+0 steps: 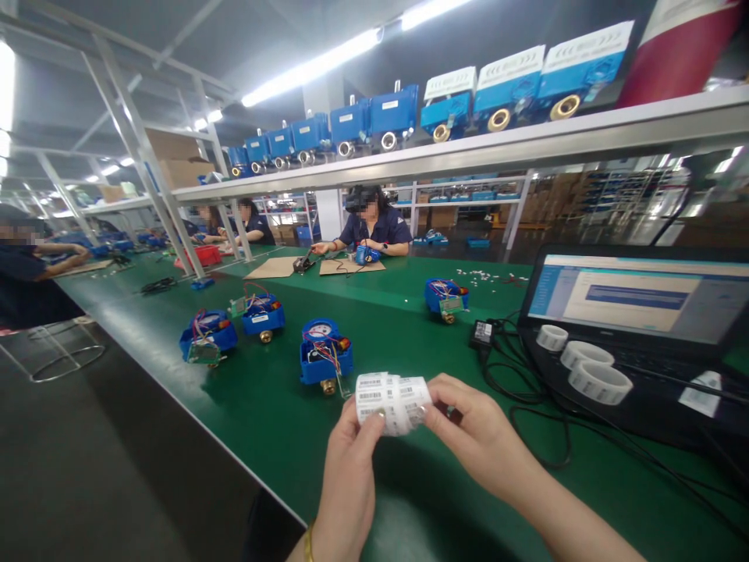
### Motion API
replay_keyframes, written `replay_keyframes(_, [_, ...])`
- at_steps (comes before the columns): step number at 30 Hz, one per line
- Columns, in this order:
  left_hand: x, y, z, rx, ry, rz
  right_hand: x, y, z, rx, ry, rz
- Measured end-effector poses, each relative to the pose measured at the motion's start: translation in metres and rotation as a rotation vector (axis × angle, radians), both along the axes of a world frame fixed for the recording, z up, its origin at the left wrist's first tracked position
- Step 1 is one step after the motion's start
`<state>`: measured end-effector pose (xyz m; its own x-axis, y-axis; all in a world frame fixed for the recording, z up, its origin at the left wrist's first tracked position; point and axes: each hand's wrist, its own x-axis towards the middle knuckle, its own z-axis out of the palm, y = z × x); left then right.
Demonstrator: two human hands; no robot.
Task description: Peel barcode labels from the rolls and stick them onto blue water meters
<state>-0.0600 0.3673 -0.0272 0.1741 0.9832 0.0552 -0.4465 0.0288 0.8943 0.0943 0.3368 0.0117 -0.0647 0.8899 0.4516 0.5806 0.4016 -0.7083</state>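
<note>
A roll of white barcode labels (pixel 378 398) is held up over the green table, between both hands. My left hand (pixel 354 445) grips its left side, with the thumb across the printed face. On the other side, my right hand (pixel 462 414) pinches the right edge of the labels between thumb and fingers. Just beyond the roll stands a blue water meter (pixel 325 355), its wires and brass fitting exposed. Two more open blue meters, one (pixel 207 337) at the left and one (pixel 262 314) behind it, show loose green circuit boards.
At the right, a laptop (pixel 637 304) carries several label rolls (pixel 600 382) on its keyboard. Black cables (pixel 544 421) and an adapter (pixel 483 334) lie beside it. Another meter (pixel 445 298) stands farther back. An overhead shelf (pixel 374 160) bears several meters. A co-worker (pixel 378 226) sits across the table (pixel 263 421).
</note>
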Motion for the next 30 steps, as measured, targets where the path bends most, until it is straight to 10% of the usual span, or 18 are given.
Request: replay_keyframes(30, [-0.003,0.003,-0.009,0.106,0.026,0.016,0.000,0.000,0.000,0.065,-0.196,0.003])
